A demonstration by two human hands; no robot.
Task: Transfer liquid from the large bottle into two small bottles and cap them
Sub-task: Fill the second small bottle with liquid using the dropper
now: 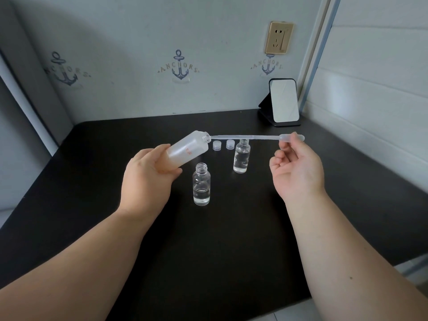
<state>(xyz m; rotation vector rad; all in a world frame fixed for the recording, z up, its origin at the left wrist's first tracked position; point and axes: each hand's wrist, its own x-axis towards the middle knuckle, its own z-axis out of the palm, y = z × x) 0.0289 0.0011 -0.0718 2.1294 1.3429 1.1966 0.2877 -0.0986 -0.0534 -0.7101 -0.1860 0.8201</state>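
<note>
Large bottle [187,152], frosted, tilted above the table [92,181], left hand [148,179] wrapped round its base; pipette [245,137], light and soft, bulb pinched by right hand [298,167], tip at the mouth; small bottles [201,186] probably slippery, best held mid-body.

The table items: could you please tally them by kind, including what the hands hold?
Large bottle: 1
Small bottles: 2
Caps: 2
Pipette: 1
Mirror: 1
Total: 7
</note>
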